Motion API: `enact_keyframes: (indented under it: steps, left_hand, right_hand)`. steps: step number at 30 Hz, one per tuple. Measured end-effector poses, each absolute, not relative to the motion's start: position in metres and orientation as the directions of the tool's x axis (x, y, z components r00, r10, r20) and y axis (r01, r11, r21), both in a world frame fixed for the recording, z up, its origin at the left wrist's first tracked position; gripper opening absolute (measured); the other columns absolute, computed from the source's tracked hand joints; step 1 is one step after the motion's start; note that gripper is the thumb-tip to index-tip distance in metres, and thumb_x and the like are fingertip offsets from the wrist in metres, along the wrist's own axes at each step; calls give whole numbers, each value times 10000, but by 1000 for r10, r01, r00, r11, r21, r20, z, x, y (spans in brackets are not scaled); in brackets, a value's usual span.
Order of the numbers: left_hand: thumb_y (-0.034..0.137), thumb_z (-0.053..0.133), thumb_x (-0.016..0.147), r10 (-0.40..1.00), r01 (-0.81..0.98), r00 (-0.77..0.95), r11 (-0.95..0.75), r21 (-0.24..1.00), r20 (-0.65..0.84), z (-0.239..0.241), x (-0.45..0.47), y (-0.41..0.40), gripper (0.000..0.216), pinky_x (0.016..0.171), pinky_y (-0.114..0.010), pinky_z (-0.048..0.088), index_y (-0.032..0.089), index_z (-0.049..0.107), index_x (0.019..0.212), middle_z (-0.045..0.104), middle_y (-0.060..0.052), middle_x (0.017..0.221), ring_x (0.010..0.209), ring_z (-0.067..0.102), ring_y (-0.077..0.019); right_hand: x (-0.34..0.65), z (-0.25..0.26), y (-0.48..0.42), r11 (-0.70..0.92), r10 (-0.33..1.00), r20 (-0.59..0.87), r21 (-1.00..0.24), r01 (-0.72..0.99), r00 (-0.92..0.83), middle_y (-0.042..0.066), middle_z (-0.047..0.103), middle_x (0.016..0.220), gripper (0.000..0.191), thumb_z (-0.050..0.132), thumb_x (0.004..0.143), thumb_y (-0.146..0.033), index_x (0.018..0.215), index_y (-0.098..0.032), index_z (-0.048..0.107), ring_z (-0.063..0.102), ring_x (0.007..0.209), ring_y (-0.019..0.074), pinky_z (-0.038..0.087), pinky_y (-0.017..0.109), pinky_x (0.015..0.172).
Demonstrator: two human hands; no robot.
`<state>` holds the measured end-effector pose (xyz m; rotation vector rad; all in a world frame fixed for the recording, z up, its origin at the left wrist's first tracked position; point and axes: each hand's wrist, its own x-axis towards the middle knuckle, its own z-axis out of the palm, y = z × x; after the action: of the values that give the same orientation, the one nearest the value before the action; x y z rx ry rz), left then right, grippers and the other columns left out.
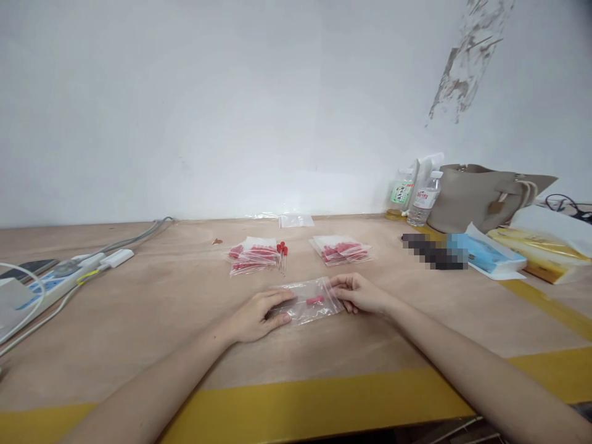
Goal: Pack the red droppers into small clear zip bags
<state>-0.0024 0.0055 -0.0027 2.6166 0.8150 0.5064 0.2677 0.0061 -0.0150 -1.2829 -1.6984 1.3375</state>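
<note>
Clear zip bag (309, 300) lying flat at frame centre on wooden table (152, 308), small red pieces inside; left hand (259, 316) pressing down on bag's left end, fingers flat and loosely spread; right hand (358, 293) pinching bag's right edge, fingers curled; filled bag piles (252, 254) and (341, 249) sitting just above; power strip (50, 280) lying at left edge.

Small packing workshop: bare plywood bench (152, 308), stacked bagged parts (252, 254), power strip (55, 280).
</note>
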Motion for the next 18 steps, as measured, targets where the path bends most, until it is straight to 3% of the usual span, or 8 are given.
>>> enact_keyframes:
  steps: [4, 8, 12, 18]
  left_hand:
    - [359, 395, 889, 580, 476, 791, -784, 397, 197, -3, -4, 8, 384, 1011, -373, 305, 246, 440, 1253, 437, -39, 1301, 1197, 391, -196]
    - [355, 405, 884, 569, 478, 806, -788, 388, 163, -1, -8, 7, 410, 1019, -390, 292, 264, 396, 1283, 395, -32, 1335, 1222, 359, -201]
    - [338, 436, 868, 568, 467, 804, -786, 405, 176, 1, -11, 7, 424, 1016, -401, 296, 261, 397, 1283, 394, -35, 1336, 1222, 362, -213]
    - [343, 453, 859, 558, 450, 809, -790, 417, 184, -2, -12, 8, 437, 1016, -396, 299, 253, 399, 1284, 392, -43, 1336, 1217, 368, -216]
  right_hand:
    - [264, -12, 19, 187, 981, 139, -850, 492, -133, -16, 552, 526, 189, 539, 715, -293, 798, -135, 605, 455, 424, 80, 339, 194, 414]
    - [246, -2, 39, 378, 917, 348, -610, 697, -192, 28, 630, 680, 122, 523, 715, -214, 714, -148, 626, 537, 591, 114, 396, 223, 565]
    - [211, 6, 67, 278, 955, 245, -537, 797, -168, 39, 654, 734, 105, 542, 713, -190, 744, -149, 633, 574, 674, 124, 402, 213, 640]
    - [164, 6, 112, 129, 985, 169, -537, 834, -43, 112, 661, 793, 343, 446, 798, -373, 941, -108, 610, 609, 706, 167, 410, 227, 600]
